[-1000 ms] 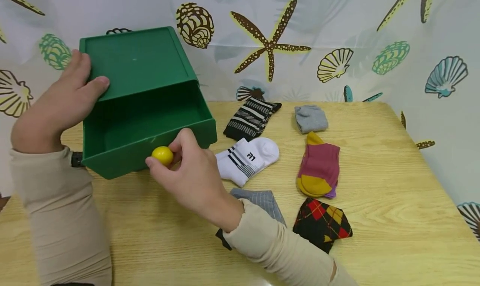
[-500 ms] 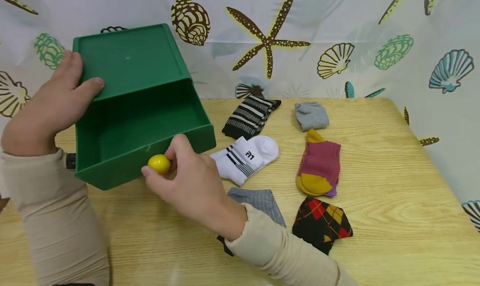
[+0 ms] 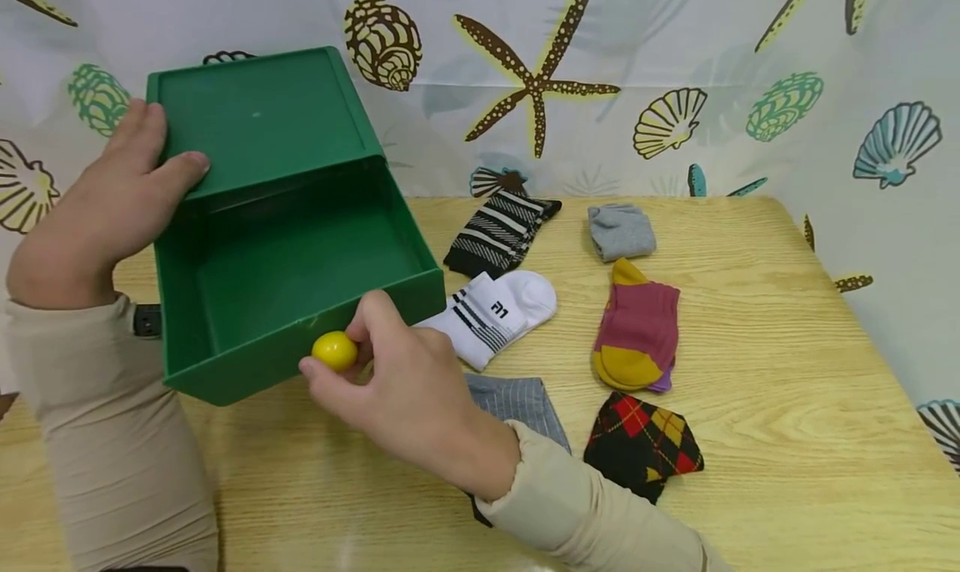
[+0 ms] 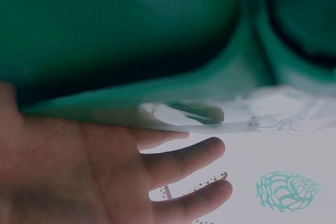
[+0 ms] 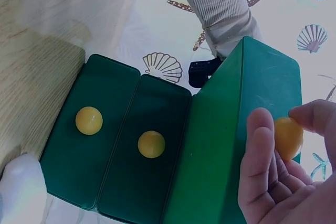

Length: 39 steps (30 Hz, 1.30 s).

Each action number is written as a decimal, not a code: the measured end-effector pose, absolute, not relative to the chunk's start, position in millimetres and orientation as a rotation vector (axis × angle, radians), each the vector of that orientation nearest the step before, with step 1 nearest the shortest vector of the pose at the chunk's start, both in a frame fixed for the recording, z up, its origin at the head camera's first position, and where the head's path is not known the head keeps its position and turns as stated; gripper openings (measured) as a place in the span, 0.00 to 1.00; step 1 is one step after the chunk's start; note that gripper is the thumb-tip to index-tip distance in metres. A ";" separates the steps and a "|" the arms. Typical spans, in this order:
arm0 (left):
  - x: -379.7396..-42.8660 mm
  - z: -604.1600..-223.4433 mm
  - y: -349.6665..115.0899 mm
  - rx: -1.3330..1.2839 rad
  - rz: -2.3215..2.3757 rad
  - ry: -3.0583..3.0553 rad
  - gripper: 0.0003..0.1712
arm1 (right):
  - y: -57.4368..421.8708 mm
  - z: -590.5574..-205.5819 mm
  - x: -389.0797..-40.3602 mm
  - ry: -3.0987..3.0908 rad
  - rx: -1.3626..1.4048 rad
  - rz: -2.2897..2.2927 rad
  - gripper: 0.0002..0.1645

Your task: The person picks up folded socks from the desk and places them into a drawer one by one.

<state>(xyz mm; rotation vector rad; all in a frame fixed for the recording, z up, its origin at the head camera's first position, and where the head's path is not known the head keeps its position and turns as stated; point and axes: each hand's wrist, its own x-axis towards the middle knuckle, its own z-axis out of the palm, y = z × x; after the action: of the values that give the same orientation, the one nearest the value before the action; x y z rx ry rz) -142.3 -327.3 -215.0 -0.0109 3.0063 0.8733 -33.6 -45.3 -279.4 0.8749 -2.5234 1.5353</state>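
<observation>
In the head view my right hand (image 3: 420,405) pinches a round yellow knob (image 3: 334,351) between thumb and fingers. The knob sits on the front of a green drawer (image 3: 240,372), pulled well out, with a bare inside. My left hand (image 3: 112,201) rests against the left side of the green drawer cabinet (image 3: 262,126), its thumb on the top; the left wrist view shows its fingers (image 4: 184,161) straight alongside. Below the pulled drawer, the right wrist view shows two pushed-in drawers with yellow knobs, an upper knob (image 5: 151,144) and a lower knob (image 5: 88,120).
Several folded socks lie right of the cabinet on the wooden table (image 3: 787,372): striped black (image 3: 498,234), white (image 3: 495,313), grey (image 3: 621,232), maroon and mustard (image 3: 641,326), argyle (image 3: 641,443), and grey pinstriped (image 3: 525,405). A shell-patterned curtain (image 3: 450,122) hangs behind.
The green drawer has come further out toward me, with my right hand on its knob, and more of its inside shows. My left hand has stayed on the cabinet.
</observation>
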 end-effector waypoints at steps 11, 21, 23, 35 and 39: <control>-143.6 -213.2 -323.5 0.017 0.900 2.993 0.41 | -36.5 -284.4 -29.5 -2.467 0.913 1.572 0.17; -145.6 -212.4 -324.3 0.033 0.873 3.009 0.41 | -32.0 -286.9 -24.6 -2.455 0.929 1.484 0.18; -145.0 -212.5 -324.5 0.032 0.878 3.007 0.41 | -31.7 -287.4 -24.1 -2.456 0.945 1.458 0.18; -143.4 -214.5 -326.4 0.009 0.895 3.017 0.41 | -31.5 -287.4 -23.0 -2.446 1.091 1.334 0.19; -143.2 -215.3 -327.1 0.005 0.908 3.021 0.41 | -34.0 -288.2 -21.3 -2.423 1.143 1.304 0.19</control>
<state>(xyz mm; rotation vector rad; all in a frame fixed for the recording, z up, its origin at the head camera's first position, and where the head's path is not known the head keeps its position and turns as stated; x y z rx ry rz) -143.2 -327.1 -215.3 0.0054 3.0212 0.9077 -21.3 -34.0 -288.2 1.1430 -2.4226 1.3036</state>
